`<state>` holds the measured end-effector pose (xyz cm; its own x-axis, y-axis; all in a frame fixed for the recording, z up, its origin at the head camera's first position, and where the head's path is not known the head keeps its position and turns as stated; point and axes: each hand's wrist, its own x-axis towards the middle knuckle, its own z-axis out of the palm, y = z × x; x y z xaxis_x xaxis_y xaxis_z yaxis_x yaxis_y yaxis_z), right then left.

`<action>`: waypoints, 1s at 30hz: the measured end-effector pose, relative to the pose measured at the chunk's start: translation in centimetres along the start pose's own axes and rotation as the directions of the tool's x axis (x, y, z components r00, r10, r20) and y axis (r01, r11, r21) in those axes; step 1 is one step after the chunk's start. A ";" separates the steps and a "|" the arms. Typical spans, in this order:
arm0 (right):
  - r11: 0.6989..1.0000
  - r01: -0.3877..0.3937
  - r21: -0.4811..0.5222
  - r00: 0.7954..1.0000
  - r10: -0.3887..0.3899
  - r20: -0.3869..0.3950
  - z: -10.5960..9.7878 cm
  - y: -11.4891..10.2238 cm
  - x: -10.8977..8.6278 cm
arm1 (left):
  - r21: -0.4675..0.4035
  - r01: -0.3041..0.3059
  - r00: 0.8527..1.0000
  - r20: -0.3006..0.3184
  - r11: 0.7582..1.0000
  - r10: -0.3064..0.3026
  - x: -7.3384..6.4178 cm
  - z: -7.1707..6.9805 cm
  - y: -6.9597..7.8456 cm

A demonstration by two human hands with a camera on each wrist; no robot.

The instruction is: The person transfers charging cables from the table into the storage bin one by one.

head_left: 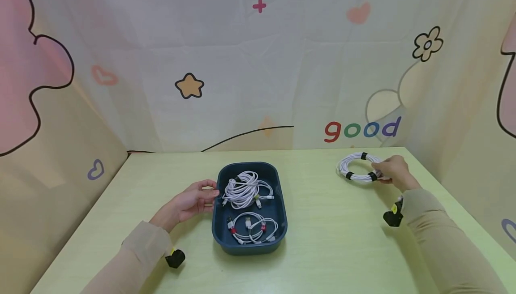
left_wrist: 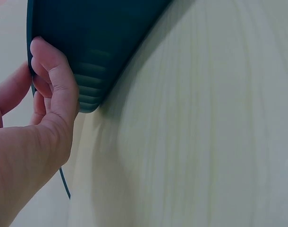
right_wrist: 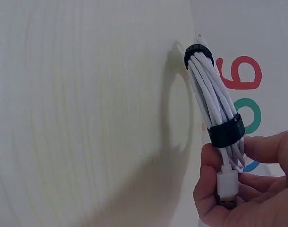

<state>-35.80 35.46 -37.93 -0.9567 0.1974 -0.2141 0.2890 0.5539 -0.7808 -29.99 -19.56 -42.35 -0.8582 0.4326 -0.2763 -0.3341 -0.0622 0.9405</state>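
A coiled white USB cable point(head_left: 358, 167), bound with black straps, is held at its right side by my right hand point(head_left: 392, 170). In the right wrist view the thumb and fingers pinch the coil point(right_wrist: 211, 90) near a strap, beside its USB plug point(right_wrist: 227, 185); the coil is off the table, with its shadow below. My left hand point(head_left: 191, 202) grips the left rim of a dark blue bin point(head_left: 249, 250), thumb at the rim and fingers against the outer wall point(left_wrist: 87, 61). Inside the bin lie a white cable bundle point(head_left: 243, 191) and smaller coils with red straps point(head_left: 251, 229).
The bin stands on a pale wood-grain table point(head_left: 322, 240). A printed cloth backdrop point(head_left: 242, 61) rises behind the table and along both sides. Black devices point(head_left: 175, 258) are strapped to the wrists.
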 end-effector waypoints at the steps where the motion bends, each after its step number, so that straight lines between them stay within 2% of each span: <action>1: 1.000 0.006 -0.001 1.000 -0.006 0.005 0.1 -0.2 -0.1 | -0.002 -0.001 1.000 -0.001 1.000 0.001 0.0 0.0 0.0; 5: 0.999 0.034 0.001 0.999 -0.034 0.026 0.3 -0.9 -0.5 | -0.002 0.000 1.000 -0.004 1.000 0.000 -0.1 0.0 0.0; 12: 1.000 0.029 0.013 0.999 -0.029 0.037 0.6 -1.8 -0.8 | 0.008 0.001 1.000 -0.009 1.000 -0.001 0.0 0.1 0.0; 30: 0.996 0.080 -0.023 0.993 -0.078 0.091 1.7 -3.6 -1.3 | -0.006 -0.003 1.000 -0.008 1.000 0.003 0.0 0.0 -0.1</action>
<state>-35.67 31.78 -35.83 -0.9755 0.0790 -0.2052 0.2119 0.5867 -0.7816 -29.95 -19.57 -42.43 -0.8624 0.4251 -0.2749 -0.3339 -0.0695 0.9400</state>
